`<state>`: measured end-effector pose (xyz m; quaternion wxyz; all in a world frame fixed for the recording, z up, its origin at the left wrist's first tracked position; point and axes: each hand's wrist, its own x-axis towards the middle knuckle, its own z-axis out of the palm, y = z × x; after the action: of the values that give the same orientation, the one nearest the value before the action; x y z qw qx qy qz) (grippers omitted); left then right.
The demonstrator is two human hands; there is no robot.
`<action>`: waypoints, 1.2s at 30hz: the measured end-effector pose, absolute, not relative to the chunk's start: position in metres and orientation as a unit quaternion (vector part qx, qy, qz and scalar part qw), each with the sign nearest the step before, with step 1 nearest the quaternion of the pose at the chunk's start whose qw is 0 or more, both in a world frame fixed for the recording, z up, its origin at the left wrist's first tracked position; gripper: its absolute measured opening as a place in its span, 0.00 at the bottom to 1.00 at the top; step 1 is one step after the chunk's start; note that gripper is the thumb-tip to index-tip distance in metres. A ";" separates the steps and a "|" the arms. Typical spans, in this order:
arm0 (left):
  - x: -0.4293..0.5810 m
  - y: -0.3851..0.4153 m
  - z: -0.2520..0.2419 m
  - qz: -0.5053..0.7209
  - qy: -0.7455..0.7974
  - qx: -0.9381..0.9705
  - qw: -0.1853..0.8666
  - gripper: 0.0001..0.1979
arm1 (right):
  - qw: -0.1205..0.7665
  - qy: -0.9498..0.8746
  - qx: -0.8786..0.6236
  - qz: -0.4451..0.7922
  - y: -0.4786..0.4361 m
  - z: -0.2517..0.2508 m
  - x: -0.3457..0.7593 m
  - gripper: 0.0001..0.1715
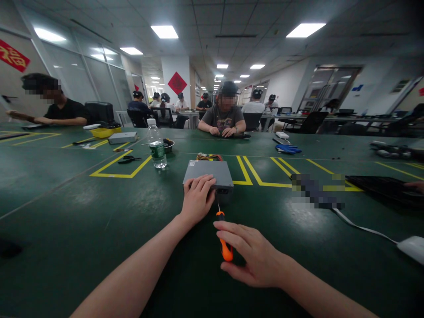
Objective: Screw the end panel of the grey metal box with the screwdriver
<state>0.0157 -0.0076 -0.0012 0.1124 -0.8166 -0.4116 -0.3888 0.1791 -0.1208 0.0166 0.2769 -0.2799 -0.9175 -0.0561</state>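
A grey metal computer power supply (213,170) rests on the green table, its socket side facing me and its bundled cables (208,157) behind it. My left hand (198,194) lies over its near left part, fingers across the top and thumb down the front, gripping it. In my right hand (250,251) is a screwdriver (226,251) with an orange and black handle, held between fingers and thumb. The shaft points away from me at the front face of the power supply, below the socket. Whether its tip sits in a screw cannot be made out.
Left of the power supply stands a water bottle (157,148), with a small bowl (168,145) behind. Black pliers-like tool (129,159), another grey box (122,138) and a yellow tray (105,132) lie farther left. Blue gloves (288,149) and a white cable (364,229) are right. A person (222,115) sits opposite.
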 end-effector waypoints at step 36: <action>0.016 -0.007 -0.002 -0.395 -0.410 -0.816 0.103 0.13 | 0.326 -0.904 -0.255 -0.103 -0.115 0.011 0.179 0.19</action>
<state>0.0158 -0.0071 -0.0019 0.1027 -0.8159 -0.4098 -0.3948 0.1786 -0.1147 0.0113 0.3261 -0.2553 -0.9044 -0.1029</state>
